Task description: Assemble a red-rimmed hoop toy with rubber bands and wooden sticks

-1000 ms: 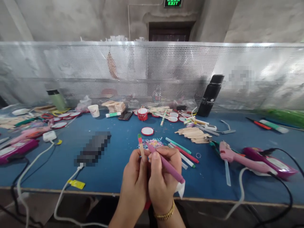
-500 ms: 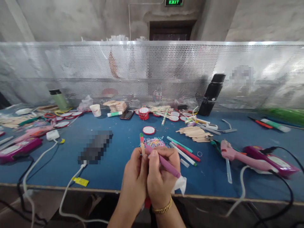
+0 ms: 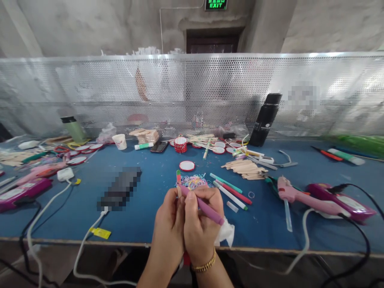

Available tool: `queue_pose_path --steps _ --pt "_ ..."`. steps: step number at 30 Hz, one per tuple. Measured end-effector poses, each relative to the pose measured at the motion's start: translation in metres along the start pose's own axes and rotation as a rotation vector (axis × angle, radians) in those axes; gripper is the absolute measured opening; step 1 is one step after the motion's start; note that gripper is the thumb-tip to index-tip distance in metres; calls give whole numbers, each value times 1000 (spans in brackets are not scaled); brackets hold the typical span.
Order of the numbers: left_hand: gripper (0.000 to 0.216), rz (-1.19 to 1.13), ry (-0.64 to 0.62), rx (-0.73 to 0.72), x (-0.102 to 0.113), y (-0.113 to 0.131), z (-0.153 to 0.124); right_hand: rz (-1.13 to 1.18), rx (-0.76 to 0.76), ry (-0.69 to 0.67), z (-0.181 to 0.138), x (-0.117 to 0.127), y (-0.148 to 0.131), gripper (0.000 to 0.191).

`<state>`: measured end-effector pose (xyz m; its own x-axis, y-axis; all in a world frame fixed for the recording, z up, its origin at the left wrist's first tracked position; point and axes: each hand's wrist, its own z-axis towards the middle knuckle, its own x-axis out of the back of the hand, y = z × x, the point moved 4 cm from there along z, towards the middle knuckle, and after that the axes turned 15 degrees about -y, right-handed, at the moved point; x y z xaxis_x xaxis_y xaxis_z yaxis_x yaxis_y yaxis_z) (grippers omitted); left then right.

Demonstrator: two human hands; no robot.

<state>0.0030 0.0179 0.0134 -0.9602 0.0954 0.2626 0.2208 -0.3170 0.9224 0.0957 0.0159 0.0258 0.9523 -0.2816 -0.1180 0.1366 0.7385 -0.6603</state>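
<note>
My left hand (image 3: 169,214) is closed on a wooden craft stick (image 3: 179,178), held upright with its tip coloured green and red. Wrapped round a purple marker (image 3: 211,211), my right hand (image 3: 199,224) presses close against the left one. The marker's front end meets the stick just below the red band; its exact tip is hard to make out. Just beyond the hands lies a pile of small coloured rubber bands (image 3: 193,181). To their right are a teal marker (image 3: 225,182), a red marker (image 3: 240,196) and a white marker with a green end (image 3: 230,195).
A pink glue gun (image 3: 312,200) with a cable lies at the right, and a phone (image 3: 120,188) on a charging cable at the left. Loose craft sticks (image 3: 244,169), a red-rimmed disc (image 3: 187,165) and a black bottle (image 3: 265,120) stand or lie farther back, before a perforated metal screen (image 3: 222,88).
The view has shifted slightly. Both hands keep their hold, and the marker's front end stays at the stick just below the red band.
</note>
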Motion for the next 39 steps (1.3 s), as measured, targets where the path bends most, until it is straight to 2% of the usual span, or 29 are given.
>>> queue_pose_path --steps 5,13,21,29,36,39 --pt "29 76 16 -8 1 2 -2 -34 31 84 0 3 -3 10" --pt "26 18 12 -7 0 1 -1 32 26 5 -2 1 -1 9" --pt "28 72 31 -30 0 3 0 -44 11 83 -2 4 -2 9" --pt "25 25 33 -27 0 7 0 1 3 4 -3 1 0 10" --pt "28 40 25 -42 0 2 0 -45 -2 81 -3 3 -1 11" --pt "27 17 10 -33 -1 -1 -1 -15 1 68 -4 3 0 11"
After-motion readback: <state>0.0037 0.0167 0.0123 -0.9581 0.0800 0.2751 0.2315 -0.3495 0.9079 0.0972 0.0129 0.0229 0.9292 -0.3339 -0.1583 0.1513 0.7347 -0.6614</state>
